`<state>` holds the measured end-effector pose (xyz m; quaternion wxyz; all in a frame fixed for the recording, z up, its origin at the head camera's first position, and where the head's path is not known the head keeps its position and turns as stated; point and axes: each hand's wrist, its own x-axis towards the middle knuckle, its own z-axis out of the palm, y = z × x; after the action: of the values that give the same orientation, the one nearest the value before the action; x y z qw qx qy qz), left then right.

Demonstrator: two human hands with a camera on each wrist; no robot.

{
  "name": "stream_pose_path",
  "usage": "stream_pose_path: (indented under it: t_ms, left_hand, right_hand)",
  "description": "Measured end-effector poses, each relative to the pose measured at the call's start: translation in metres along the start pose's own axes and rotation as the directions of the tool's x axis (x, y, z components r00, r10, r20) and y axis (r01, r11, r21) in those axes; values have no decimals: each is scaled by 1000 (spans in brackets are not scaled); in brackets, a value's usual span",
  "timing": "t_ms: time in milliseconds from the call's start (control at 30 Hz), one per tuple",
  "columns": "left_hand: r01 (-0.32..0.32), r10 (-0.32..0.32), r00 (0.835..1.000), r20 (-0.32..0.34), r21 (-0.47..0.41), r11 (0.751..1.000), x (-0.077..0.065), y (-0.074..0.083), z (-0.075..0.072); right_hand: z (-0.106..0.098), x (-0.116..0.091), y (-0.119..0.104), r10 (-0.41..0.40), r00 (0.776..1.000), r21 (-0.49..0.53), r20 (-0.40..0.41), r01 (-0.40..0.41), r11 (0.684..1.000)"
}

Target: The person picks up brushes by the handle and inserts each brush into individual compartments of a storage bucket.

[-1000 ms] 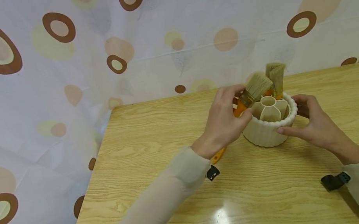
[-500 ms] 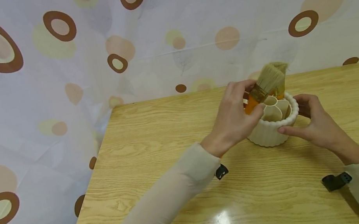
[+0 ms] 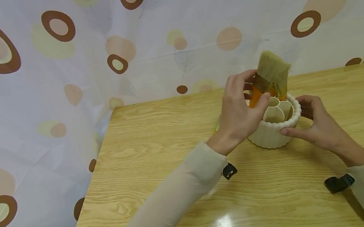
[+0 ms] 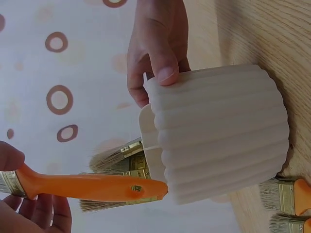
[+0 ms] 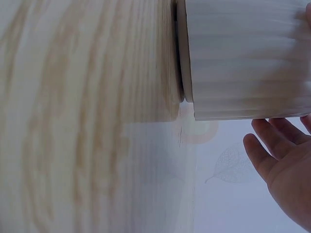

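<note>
My left hand [image 3: 241,109] pinches a paintbrush [image 4: 97,187] near its metal band. The bristles point up, and the end of the orange handle is at the rim of a cream ribbed holder [image 3: 269,137]; whether it touches the rim I cannot tell. Inside, the holder has rounded dividers about a central tube. Other paintbrushes [image 4: 114,159] stand in it, bristles up, partly hidden behind the held one in the head view. My right hand [image 3: 320,128] grips the holder's right side, thumb on the front near the rim, fingers round the back.
Two more orange-handled paintbrushes [image 4: 294,196] lie on the wooden table [image 3: 158,141] beyond the holder in the left wrist view. In the head view my left hand mostly hides them. A patterned cloth [image 3: 159,21] hangs behind the table.
My left hand has moved right and slightly up, taking the paintbrush over the holder and turning it more upright. The right hand and holder have stayed in place.
</note>
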<state>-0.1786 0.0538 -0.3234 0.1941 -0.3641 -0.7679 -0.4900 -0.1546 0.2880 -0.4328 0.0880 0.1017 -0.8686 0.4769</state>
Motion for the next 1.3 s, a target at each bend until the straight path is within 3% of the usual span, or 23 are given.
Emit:
stream_pose_path:
  t_ms: [367,667,867,1300]
  left_hand:
    - [33,-39,998,-57,-109,993,2,2,2]
    - [40,-54,992,-111,-130,991,0,0,4]
    - [70,-86,990,-112,-143,987,-2,-3,7]
    - [74,-96,986,-134,-162,984,-10,-16,18]
  right_hand:
    - [1,0,0,-5,1000,11,10,5,1000]
    - [1,0,-2,-8,1000,16,12,8,1000]
    - [1,-1,-4,-8,1000,7,4,8,1000]
    - [-1,-1,-2,10,1000,7,18,-10,1000]
